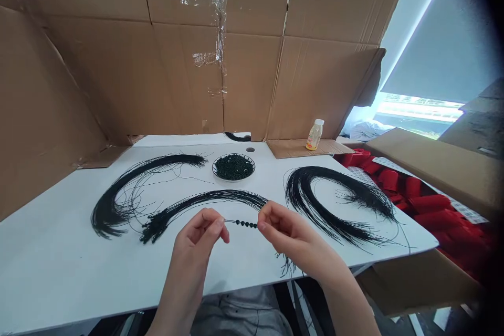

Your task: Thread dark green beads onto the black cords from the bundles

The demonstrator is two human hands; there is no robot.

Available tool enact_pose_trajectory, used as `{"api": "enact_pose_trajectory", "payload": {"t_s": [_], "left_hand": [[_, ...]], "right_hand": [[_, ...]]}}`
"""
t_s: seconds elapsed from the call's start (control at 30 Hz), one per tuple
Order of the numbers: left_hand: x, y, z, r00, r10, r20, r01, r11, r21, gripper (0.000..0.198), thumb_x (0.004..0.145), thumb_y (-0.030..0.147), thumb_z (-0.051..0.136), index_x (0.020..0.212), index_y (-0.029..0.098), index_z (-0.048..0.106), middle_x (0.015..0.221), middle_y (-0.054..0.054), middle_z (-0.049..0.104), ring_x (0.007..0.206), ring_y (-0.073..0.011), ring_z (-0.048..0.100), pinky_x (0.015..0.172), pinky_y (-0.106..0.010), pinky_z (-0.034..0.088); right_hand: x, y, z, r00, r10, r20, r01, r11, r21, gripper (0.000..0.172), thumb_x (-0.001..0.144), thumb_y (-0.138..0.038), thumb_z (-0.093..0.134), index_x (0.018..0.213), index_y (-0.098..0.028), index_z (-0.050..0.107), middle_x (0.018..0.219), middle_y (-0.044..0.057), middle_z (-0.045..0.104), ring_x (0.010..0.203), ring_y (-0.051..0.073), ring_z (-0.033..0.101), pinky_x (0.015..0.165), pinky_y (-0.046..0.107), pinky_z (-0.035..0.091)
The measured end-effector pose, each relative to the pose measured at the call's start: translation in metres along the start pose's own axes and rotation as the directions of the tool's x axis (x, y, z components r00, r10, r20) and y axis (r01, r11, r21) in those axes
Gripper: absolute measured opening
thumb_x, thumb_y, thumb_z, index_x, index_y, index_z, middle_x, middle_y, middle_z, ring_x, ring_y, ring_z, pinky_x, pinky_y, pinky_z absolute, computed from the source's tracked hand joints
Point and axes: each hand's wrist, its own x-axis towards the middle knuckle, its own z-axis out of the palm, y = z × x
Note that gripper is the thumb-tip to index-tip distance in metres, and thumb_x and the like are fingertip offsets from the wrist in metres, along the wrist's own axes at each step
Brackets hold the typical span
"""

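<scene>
Between my two hands, over the front of the white table, a thin black cord with several round black beads (246, 224) is stretched level. My left hand (200, 239) pinches the cord at its left end. The fingers of my right hand (281, 228) are closed on the beaded part at the right. Just behind my hands lies a bundle of black cords (212, 196), its knotted or beaded end at the left and its other end partly hidden by my right hand. Farther back stands a round dish (233, 178) heaped with small black beads (233, 166).
Curved bundles of loose black cord lie at the left (114, 191) and right (307, 194). Cardboard walls (177, 79) enclose the back and left. A small bottle (314, 135) stands on a cardboard flap at the back right. Beside the table, a box holds red items (429, 203).
</scene>
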Motion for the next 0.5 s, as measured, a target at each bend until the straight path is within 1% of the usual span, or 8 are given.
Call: {"api": "enact_pose_trajectory", "payload": {"t_s": [0.07,0.17,0.33,0.43,0.47,0.5], "left_hand": [[0.000,0.000,0.000,1.000,-0.008,0.010,0.008,1.000,0.008,0.026,0.088,0.037,0.071,0.069,0.022,0.061,0.068,0.004,0.055,0.072,-0.0152,0.049,0.073,-0.026,0.041],[-0.001,0.001,-0.002,1.000,0.017,0.017,-0.018,0.999,0.027,0.027,0.088,0.038,0.071,0.069,0.022,0.060,0.069,0.004,0.055,0.072,-0.0150,0.049,0.073,-0.025,0.040],[-0.003,0.006,-0.006,0.994,0.024,0.104,-0.035,0.994,0.108,0.019,0.088,0.035,0.074,0.075,0.023,0.067,0.072,0.003,0.059,0.074,-0.0139,0.055,0.070,-0.022,0.044],[-0.004,0.009,-0.007,0.987,0.079,0.137,-0.094,0.989,0.111,0.006,0.084,0.029,0.076,0.082,0.025,0.073,0.078,0.002,0.063,0.074,-0.0135,0.059,0.070,-0.021,0.048],[-0.004,0.010,-0.007,0.983,0.105,0.149,-0.121,0.987,0.104,0.003,0.083,0.026,0.077,0.084,0.025,0.075,0.082,0.001,0.064,0.076,-0.0138,0.061,0.071,-0.021,0.050],[-0.004,0.010,-0.007,0.979,0.125,0.159,-0.142,0.985,0.101,0.006,0.081,0.024,0.078,0.087,0.025,0.076,0.085,0.001,0.065,0.078,-0.0145,0.062,0.074,-0.022,0.053]], "right_hand": [[0.001,0.000,0.001,1.000,0.001,-0.004,-0.001,1.000,0.013,0.034,0.099,-0.049,0.062,0.085,-0.019,0.054,0.071,-0.007,0.039,0.063,0.011,0.030,0.054,0.026,0.024],[0.002,0.001,0.000,1.000,0.000,-0.016,0.001,1.000,0.017,0.036,0.097,-0.051,0.064,0.085,-0.019,0.055,0.070,-0.007,0.038,0.062,0.011,0.028,0.054,0.026,0.022],[0.003,0.004,-0.003,0.999,0.016,-0.030,-0.015,0.999,0.029,0.038,0.095,-0.053,0.067,0.083,-0.018,0.057,0.067,-0.008,0.035,0.061,0.010,0.027,0.053,0.026,0.019],[0.004,0.006,-0.006,0.999,0.027,-0.032,-0.024,0.996,0.090,0.039,0.091,-0.054,0.072,0.082,-0.019,0.058,0.066,-0.008,0.034,0.057,0.009,0.024,0.050,0.027,0.016],[0.005,0.006,-0.007,0.999,0.031,-0.030,-0.028,0.994,0.104,0.039,0.090,-0.054,0.073,0.082,-0.019,0.058,0.065,-0.009,0.033,0.056,0.009,0.022,0.049,0.027,0.015],[0.006,0.007,-0.008,0.999,0.034,-0.028,-0.031,0.993,0.112,0.039,0.089,-0.054,0.073,0.081,-0.019,0.058,0.064,-0.009,0.033,0.056,0.009,0.021,0.048,0.027,0.014]]}}
